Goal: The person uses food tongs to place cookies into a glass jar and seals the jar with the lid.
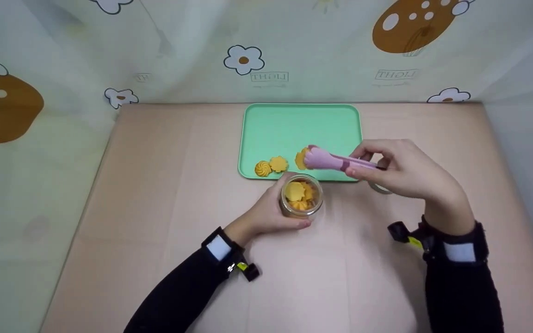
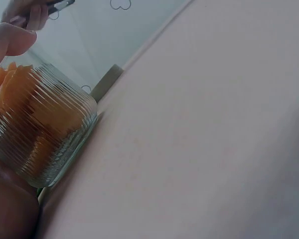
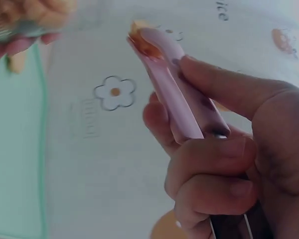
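Note:
My left hand (image 1: 269, 210) grips a ribbed glass jar (image 2: 65, 107) round its side, its mouth uncovered. Several yellow flower-shaped cookies (image 1: 298, 194) fill much of the jar. In my right hand (image 1: 403, 173) is a pair of pink tongs (image 1: 324, 159), squeezed between thumb and fingers. A cookie (image 3: 145, 45) is pinched between the tongs' tips, above the front part of the green tray (image 1: 301, 125). On that tray, near its front left corner, a swirled cookie (image 1: 263, 169) and a flower-shaped cookie (image 1: 279, 163) lie side by side.
Partly hidden under my right hand, a small round clear-rimmed object (image 1: 380, 188) lies right of the tray. The table (image 1: 178, 157) has a pale pinkish cover. A printed curtain (image 1: 178, 55) hangs behind it and along both sides.

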The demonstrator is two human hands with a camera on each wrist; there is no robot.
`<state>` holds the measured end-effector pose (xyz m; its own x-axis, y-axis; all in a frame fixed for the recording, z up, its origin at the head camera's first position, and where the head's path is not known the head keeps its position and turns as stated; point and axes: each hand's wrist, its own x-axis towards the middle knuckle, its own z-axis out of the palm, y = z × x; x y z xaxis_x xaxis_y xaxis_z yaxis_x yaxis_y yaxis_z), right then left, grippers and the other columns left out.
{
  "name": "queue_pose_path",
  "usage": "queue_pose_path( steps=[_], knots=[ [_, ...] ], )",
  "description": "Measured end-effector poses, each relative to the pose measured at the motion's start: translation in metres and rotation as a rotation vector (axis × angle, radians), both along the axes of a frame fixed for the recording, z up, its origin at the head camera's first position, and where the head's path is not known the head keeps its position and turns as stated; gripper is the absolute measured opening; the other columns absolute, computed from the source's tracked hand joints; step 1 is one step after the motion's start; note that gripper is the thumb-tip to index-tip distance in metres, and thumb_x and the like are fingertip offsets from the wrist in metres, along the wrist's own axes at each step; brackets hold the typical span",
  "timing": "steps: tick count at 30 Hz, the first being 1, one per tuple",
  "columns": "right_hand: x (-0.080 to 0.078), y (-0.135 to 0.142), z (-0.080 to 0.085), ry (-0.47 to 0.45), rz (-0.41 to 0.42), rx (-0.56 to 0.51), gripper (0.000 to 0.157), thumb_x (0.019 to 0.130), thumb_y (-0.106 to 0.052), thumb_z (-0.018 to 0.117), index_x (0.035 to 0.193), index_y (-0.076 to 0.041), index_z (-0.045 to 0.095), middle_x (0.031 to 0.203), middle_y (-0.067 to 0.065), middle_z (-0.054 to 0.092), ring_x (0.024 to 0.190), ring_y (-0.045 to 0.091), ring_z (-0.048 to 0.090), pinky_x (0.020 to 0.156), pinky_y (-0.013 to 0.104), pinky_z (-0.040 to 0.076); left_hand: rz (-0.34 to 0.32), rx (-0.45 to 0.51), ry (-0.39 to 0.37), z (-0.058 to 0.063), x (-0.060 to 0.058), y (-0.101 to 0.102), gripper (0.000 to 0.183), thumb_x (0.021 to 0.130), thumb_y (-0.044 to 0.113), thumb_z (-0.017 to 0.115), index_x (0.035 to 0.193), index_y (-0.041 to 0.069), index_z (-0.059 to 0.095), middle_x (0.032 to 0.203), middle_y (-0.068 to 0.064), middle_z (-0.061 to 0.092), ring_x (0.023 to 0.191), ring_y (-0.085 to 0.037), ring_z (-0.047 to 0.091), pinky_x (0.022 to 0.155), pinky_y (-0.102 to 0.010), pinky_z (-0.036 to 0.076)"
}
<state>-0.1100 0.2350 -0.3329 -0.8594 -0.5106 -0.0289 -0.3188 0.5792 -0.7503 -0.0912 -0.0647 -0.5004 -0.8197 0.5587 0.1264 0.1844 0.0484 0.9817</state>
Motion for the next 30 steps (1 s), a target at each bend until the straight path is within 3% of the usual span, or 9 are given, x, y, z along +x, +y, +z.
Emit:
queue_pose_path(
  steps=[4,10,24,30],
  knots=[
    [0.014,-0.001,0.012,0.043,0.064,0.057,0.008,0.102,-0.033,0.081,0.104,-0.026,0.078,0.085,-0.007,0.066,0.053,0.009,0.052,0.048,0.026,0.043,0.003,-0.013,-0.018,0.000,0.001,-0.001,0.096,0.076,0.028,0.098,0.156,0.019,0.045,0.146,0.000,0.063,0.135,-0.018,0.061,0.121,-0.043,0.046],
    [0.027,-0.011,0.015,0.174,0.113,0.190,0.014,0.101,-0.041,0.081,0.100,-0.026,0.079,0.081,-0.013,0.065,0.068,0.009,0.053,0.059,0.028,0.045,-0.033,0.049,-0.030,0.000,0.000,0.000,0.091,0.078,0.021,0.097,0.154,0.019,0.047,0.147,-0.003,0.062,0.133,-0.021,0.062,0.119,-0.043,0.049],
    [0.042,-0.028,0.013,0.265,0.105,0.323,0.015,0.099,-0.034,0.083,0.100,-0.020,0.079,0.085,-0.010,0.069,0.074,0.012,0.056,0.067,0.035,0.047,-0.064,0.104,-0.001,-0.002,-0.003,0.002,0.088,0.078,0.012,0.097,0.151,0.016,0.049,0.145,-0.004,0.064,0.133,-0.025,0.062,0.118,-0.044,0.051],
    [0.048,-0.029,0.013,0.279,0.087,0.337,0.016,0.097,-0.035,0.085,0.102,-0.021,0.080,0.084,-0.010,0.069,0.076,0.016,0.059,0.073,0.039,0.049,-0.056,0.091,0.000,-0.002,-0.002,0.001,0.089,0.077,0.017,0.098,0.151,0.017,0.049,0.144,-0.004,0.064,0.132,-0.024,0.064,0.117,-0.043,0.051]
  ],
)
